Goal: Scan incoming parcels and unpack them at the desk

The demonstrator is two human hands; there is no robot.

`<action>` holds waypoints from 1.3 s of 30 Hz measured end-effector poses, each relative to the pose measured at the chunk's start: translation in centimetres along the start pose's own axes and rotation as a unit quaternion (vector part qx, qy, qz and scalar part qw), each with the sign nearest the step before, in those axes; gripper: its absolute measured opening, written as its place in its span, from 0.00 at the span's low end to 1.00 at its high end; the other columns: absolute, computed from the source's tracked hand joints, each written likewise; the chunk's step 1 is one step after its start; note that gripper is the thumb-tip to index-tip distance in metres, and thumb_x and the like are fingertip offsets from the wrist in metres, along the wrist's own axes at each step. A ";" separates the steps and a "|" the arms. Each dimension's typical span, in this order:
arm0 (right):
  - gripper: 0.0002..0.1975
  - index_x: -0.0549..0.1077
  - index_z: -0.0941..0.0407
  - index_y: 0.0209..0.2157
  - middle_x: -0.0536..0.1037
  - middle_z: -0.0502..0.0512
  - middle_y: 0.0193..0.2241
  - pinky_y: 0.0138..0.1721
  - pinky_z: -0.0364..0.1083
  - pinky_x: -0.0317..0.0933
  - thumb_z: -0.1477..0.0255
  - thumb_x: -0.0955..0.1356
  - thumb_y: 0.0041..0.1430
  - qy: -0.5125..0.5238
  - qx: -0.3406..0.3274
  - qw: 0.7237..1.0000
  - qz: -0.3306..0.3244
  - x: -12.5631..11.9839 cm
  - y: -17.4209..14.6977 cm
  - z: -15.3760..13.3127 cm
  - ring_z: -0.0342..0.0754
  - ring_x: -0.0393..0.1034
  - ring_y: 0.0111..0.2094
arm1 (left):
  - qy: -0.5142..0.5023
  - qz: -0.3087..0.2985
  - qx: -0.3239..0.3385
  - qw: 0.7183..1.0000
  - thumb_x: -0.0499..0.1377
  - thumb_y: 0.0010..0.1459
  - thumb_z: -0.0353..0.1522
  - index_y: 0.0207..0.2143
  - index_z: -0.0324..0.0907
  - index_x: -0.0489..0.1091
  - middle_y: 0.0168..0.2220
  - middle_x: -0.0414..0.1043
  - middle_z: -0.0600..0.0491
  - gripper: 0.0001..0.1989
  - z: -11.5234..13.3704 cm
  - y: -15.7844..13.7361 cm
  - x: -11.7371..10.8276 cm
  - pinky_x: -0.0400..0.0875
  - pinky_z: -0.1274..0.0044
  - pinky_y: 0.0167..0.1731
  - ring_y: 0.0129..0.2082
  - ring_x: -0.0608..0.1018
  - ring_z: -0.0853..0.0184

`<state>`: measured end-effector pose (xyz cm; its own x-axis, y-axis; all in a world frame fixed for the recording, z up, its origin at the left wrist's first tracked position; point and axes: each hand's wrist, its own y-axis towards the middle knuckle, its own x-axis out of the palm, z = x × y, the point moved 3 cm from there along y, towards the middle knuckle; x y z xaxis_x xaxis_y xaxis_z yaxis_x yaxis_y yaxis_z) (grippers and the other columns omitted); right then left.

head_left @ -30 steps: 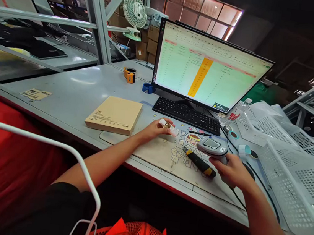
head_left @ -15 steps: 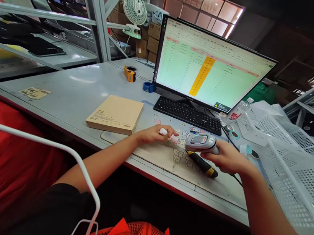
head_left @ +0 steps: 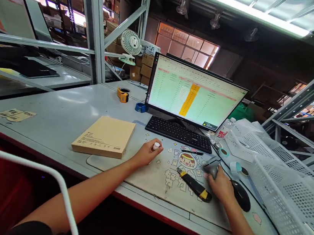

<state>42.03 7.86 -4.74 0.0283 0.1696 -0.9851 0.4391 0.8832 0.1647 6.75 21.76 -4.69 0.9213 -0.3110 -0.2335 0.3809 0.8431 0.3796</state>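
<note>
My left hand point(head_left: 147, 153) is closed around a small white-capped item point(head_left: 156, 146); its body is mostly hidden by my fingers. It hovers over the printed desk mat point(head_left: 162, 183), right of a flat tan cardboard box point(head_left: 105, 135). My right hand point(head_left: 220, 183) grips a grey barcode scanner point(head_left: 211, 166) low at the mat's right side, its head tilted. Just left of that hand lies a black and yellow utility knife point(head_left: 194, 185). A black computer mouse point(head_left: 240, 196) sits right beside my right hand.
Behind the mat stand a keyboard point(head_left: 179, 133) and a lit monitor point(head_left: 195, 91) with a spreadsheet. White perforated baskets point(head_left: 283, 192) line the right side. A pen point(head_left: 192, 152), a blue tape roll point(head_left: 141, 107) and a yellow tape measure point(head_left: 123, 95) lie about. A cable runs along the right.
The scanner has moved right and down, away from the small item, and turned. My left hand has drawn left with that item. More entries show on the monitor, and the view has tilted up.
</note>
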 end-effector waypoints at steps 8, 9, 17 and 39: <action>0.34 0.69 0.67 0.65 0.76 0.77 0.58 0.58 0.60 0.64 0.54 0.61 0.73 0.009 -0.011 0.996 0.089 -5.0 3.7 -1.5 0.70 0.71 0.59 | -0.022 0.030 -0.019 0.999 0.63 0.58 0.50 0.24 0.42 0.67 0.19 0.63 0.58 0.22 0.1 -0.2 0.3 0.56 0.78 0.23 0.19 0.62 0.71; 0.32 0.68 0.67 0.66 0.74 0.77 0.60 0.62 0.60 0.61 0.57 0.61 0.74 0.008 -0.026 0.995 0.100 -5.7 5.3 -2.5 0.69 0.69 0.62 | -0.030 0.027 -0.025 0.999 0.63 0.58 0.51 0.23 0.43 0.66 0.17 0.62 0.58 0.23 0.1 -0.2 0.3 0.55 0.78 0.21 0.17 0.62 0.72; 0.23 0.78 0.63 0.60 0.79 0.68 0.59 0.60 0.47 0.64 0.74 0.67 0.66 0.019 -0.130 0.989 -0.070 -2.5 13.2 -11.3 0.57 0.75 0.58 | -0.029 0.037 -0.014 0.999 0.60 0.59 0.52 0.23 0.42 0.66 0.19 0.68 0.56 0.25 0.2 -0.3 0.0 0.59 0.78 0.22 0.18 0.66 0.71; 0.29 0.80 0.51 0.54 0.84 0.60 0.44 0.36 0.52 0.74 0.47 0.62 0.67 0.262 -0.415 0.871 0.004 -1.3 2.1 -19.7 0.55 0.81 0.35 | 0.246 -0.229 -0.011 0.942 0.69 0.58 0.38 0.30 0.44 0.73 0.30 0.78 0.52 0.10 0.9 -1.2 0.3 0.75 0.69 0.38 0.37 0.82 0.55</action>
<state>25.21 18.07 -2.19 -0.4816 0.1624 -0.8612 -0.3649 0.8563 0.3655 6.68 20.28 -4.41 0.5100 -0.4075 -0.7575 0.7229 0.6804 0.1206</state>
